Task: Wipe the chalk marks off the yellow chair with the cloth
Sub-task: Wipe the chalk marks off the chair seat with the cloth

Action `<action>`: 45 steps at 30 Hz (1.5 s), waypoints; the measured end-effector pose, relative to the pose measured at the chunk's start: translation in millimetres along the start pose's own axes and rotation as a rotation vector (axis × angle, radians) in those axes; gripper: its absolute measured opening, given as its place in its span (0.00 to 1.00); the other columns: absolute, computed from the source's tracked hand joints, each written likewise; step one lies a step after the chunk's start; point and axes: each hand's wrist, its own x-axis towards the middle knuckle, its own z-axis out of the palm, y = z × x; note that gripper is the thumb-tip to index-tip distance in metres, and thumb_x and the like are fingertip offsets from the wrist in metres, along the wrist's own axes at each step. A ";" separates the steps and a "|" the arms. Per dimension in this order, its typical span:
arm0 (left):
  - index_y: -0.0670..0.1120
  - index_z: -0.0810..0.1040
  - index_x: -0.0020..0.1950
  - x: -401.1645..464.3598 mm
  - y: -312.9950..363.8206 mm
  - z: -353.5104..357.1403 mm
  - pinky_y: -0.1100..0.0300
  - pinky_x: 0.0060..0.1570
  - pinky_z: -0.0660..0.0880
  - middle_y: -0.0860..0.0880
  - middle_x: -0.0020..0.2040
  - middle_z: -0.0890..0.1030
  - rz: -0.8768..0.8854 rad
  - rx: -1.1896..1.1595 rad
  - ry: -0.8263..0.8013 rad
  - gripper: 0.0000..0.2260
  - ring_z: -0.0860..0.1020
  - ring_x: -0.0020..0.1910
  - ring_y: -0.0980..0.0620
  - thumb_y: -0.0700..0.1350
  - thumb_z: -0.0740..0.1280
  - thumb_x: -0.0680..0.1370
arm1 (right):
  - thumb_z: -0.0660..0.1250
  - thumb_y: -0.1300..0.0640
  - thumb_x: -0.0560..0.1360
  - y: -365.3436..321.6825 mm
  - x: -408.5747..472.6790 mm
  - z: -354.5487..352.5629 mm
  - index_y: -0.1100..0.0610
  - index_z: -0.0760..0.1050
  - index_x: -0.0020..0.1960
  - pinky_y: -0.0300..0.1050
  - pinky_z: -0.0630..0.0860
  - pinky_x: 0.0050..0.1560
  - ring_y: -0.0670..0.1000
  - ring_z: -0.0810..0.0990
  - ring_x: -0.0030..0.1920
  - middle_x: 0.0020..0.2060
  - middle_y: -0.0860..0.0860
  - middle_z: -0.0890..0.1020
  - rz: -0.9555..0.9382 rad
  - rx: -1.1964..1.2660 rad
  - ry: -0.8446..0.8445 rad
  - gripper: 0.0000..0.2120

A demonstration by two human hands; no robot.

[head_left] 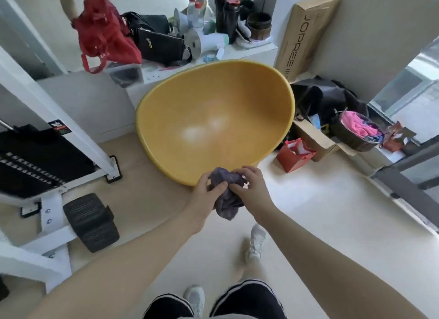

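The yellow chair (237,90) is a smooth shell seat in the middle of the view, its front rim nearest me. Pale whitish patches (202,129) lie on the seat's hollow; whether they are chalk or glare I cannot tell. A crumpled purple-grey cloth (226,192) hangs just in front of the seat's front edge. My left hand (205,195) grips the cloth from the left with curled fingers. From the right, my right hand (249,185) pinches its upper part. Both hands are close together above the floor, at the chair's rim.
A white exercise machine (54,157) with a black foot pad (91,221) stands at the left. Bags and bottles crowd a low white shelf (249,52) behind the chair. A red gift bag (294,154), cardboard boxes and a basket sit at the right. My feet stand on pale floor below.
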 end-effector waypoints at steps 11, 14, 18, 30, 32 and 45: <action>0.54 0.76 0.50 184.9 54.0 12.2 0.50 0.50 0.74 0.46 0.52 0.80 -0.020 -0.173 0.388 0.14 0.78 0.47 0.48 0.35 0.59 0.79 | 0.63 0.62 0.75 6.5 233.6 -15.5 0.48 0.58 0.72 0.46 0.72 0.56 0.50 0.74 0.59 0.64 0.45 0.71 -0.320 -0.368 -0.615 0.29; 0.53 0.79 0.52 212.3 56.5 -0.2 0.54 0.49 0.73 0.48 0.51 0.82 -0.059 -0.298 0.366 0.16 0.79 0.50 0.49 0.35 0.56 0.79 | 0.69 0.60 0.71 15.1 270.5 -6.2 0.48 0.57 0.73 0.40 0.71 0.51 0.46 0.75 0.55 0.62 0.44 0.72 -0.397 -0.395 -0.745 0.35; 0.48 0.74 0.62 228.4 39.0 -20.9 0.71 0.46 0.72 0.49 0.56 0.78 -0.082 -0.166 0.475 0.15 0.74 0.54 0.54 0.36 0.55 0.80 | 0.66 0.67 0.71 46.0 303.1 29.5 0.52 0.68 0.66 0.35 0.67 0.48 0.46 0.73 0.55 0.60 0.48 0.74 -0.417 -0.377 -0.776 0.26; 0.42 0.47 0.76 301.8 -133.5 -139.9 0.55 0.71 0.54 0.41 0.77 0.49 -0.085 0.552 1.264 0.35 0.50 0.76 0.44 0.42 0.65 0.77 | 0.62 0.69 0.71 165.9 382.6 196.8 0.59 0.66 0.61 0.46 0.69 0.45 0.56 0.76 0.50 0.47 0.52 0.75 -0.447 -0.358 -0.809 0.19; 0.43 0.48 0.76 315.6 -160.3 -151.2 0.57 0.69 0.58 0.42 0.76 0.53 0.023 0.552 1.347 0.33 0.56 0.75 0.45 0.41 0.63 0.78 | 0.62 0.69 0.72 178.7 392.8 225.3 0.60 0.69 0.63 0.42 0.66 0.44 0.56 0.75 0.51 0.50 0.56 0.77 -0.602 -0.311 -0.763 0.20; 0.62 0.43 0.72 344.9 -228.3 -178.0 0.53 0.41 0.77 0.46 0.50 0.80 0.444 0.591 1.468 0.28 0.79 0.41 0.46 0.59 0.53 0.76 | 0.61 0.62 0.70 242.5 393.5 295.6 0.62 0.77 0.57 0.34 0.64 0.44 0.51 0.74 0.49 0.49 0.59 0.77 -0.944 -0.115 -0.710 0.17</action>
